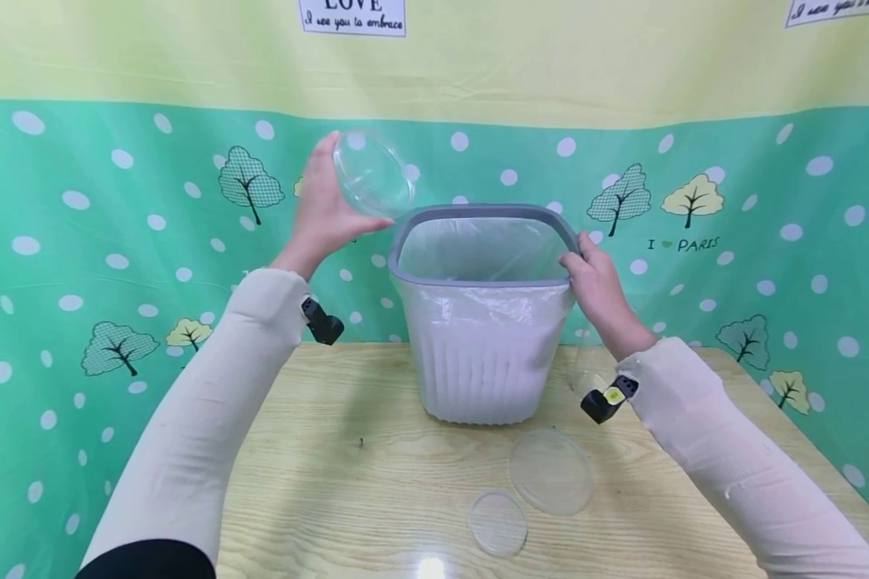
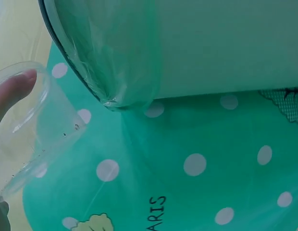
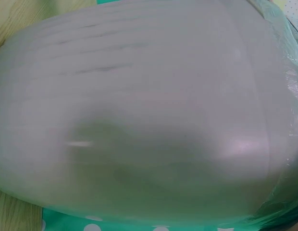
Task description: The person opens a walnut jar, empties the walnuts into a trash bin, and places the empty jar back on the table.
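My left hand (image 1: pixel 324 205) holds a clear round plastic container (image 1: pixel 373 173) up at the left of the bin's rim, fingers and thumb around its sides. The container is tilted, and a few small dark specks cling to its wall in the left wrist view, where the thumb (image 2: pixel 17 91) lies over its edge. On the wooden table stands a white ribbed trash bin (image 1: pixel 485 354) with a grey rim (image 1: pixel 478 211) and a thin plastic liner (image 1: pixel 471 304) folded over it. My right hand (image 1: pixel 599 281) grips the rim's right side. The bin's wall fills the right wrist view.
Two clear round lids, a larger one (image 1: pixel 550 472) and a smaller one (image 1: pixel 498 523), lie flat in front of the bin. Another clear container (image 1: pixel 588 366) stands right of the bin, partly behind my wrist. A dark speck (image 1: pixel 360 442) lies on the table. A patterned curtain (image 1: pixel 152 265) hangs behind.
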